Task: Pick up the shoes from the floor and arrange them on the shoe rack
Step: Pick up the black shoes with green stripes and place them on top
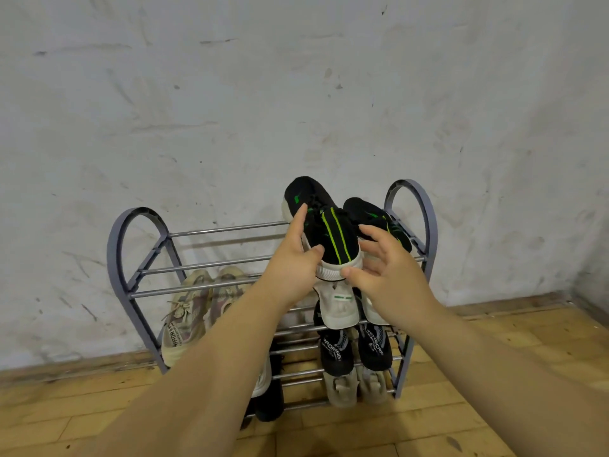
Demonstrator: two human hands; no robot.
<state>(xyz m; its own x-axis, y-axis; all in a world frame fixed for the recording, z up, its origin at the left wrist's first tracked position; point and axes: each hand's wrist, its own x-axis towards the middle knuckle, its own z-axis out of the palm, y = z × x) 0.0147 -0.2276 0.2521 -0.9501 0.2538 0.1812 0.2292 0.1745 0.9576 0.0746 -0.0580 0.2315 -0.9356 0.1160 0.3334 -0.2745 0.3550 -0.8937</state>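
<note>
A grey metal shoe rack (138, 245) stands against the wall. On the right of its top shelf lies a black shoe with green stripes and a white sole (333, 235), toe toward the wall. My left hand (293, 258) grips its left side, thumb on the heel collar. My right hand (385, 268) pinches the white heel with thumb and fingers. Its matching black-and-green shoe (379, 216) lies just to the right on the same shelf, partly hidden behind my right hand.
A beige pair of sneakers (194, 305) sits on the second shelf at the left. Black-and-grey shoes (352, 351) and pale shoes (356, 387) fill the lower right shelves, and a black shoe (270, 404) sits low by my left arm. The floor (461, 390) is wooden.
</note>
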